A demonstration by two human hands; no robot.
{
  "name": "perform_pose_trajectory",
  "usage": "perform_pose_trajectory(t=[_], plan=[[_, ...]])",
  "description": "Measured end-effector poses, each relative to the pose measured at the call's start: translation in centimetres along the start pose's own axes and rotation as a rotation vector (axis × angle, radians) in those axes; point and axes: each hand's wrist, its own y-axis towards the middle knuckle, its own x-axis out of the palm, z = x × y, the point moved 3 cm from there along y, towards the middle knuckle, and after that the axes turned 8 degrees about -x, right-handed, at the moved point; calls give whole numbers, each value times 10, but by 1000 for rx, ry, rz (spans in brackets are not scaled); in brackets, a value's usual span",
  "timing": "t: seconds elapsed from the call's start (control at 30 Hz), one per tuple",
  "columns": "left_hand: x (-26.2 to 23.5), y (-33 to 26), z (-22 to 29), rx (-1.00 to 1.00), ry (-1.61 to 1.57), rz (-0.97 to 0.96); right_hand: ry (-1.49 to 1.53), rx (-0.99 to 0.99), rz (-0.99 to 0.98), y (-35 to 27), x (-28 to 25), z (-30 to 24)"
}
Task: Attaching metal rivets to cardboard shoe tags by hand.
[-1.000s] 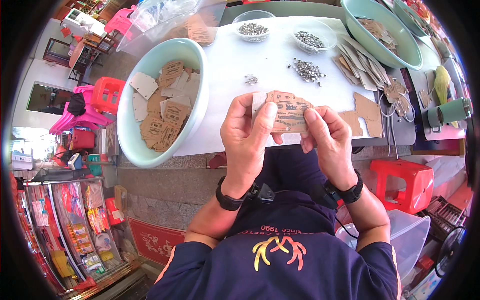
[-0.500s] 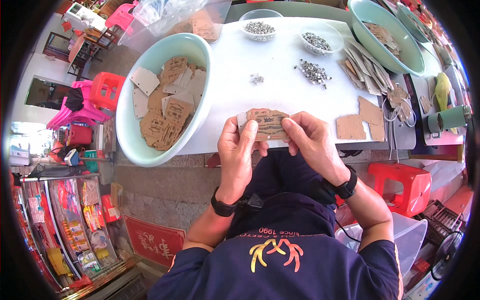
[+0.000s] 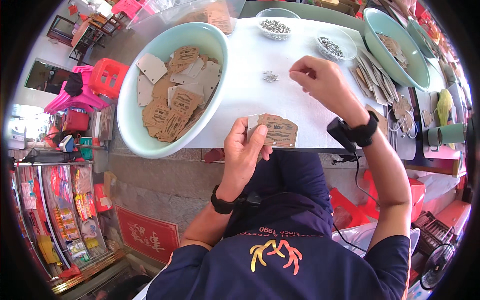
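In my left hand [image 3: 242, 155] is a brown, printed cardboard card [image 3: 280, 132] with a pale strip at its left end, pinched between thumb and fingers above the table's near edge. My right hand [image 3: 330, 87] is raised over the white tabletop [image 3: 245, 95], its fingers curled in toward the thumb. Whether anything sits between those fingertips is hidden. Just left of them lies a small cluster of shiny silver metal bits [image 3: 270, 76]. Two clear plastic bowls, the left bowl [image 3: 295, 16] and the right bowl [image 3: 354, 49], hold similar metal pieces farther back.
A pale green basin [image 3: 223, 57] full of cardboard cards stands at left. Overlapping card pieces [image 3: 372, 77] lie at right, before another green basin [image 3: 371, 27]. A black cable [image 3: 356, 175] hangs by my right forearm. Red stools [image 3: 347, 205] stand below the table.
My right hand has let go of the card and moved up and right over the table, now covering the loose metal pile there. My left hand keeps the card. The view has shifted slightly.
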Motion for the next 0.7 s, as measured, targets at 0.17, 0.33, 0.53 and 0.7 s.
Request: perform_pose_trajectory(t=[0.17,0.33,0.53,0.7], plan=[[-2,0,-1,-15,-30,-10,-279,-275,-83,26,31,5],[-2,1,0,-9,-61,-15,-430,-342,-186,29,38,4],[-3,1,0,-4,-36,-22,-407,-324,-208,19,29,9],[-4,2,-3,-1,6,-48,-412,-298,-199,10,15,14]])
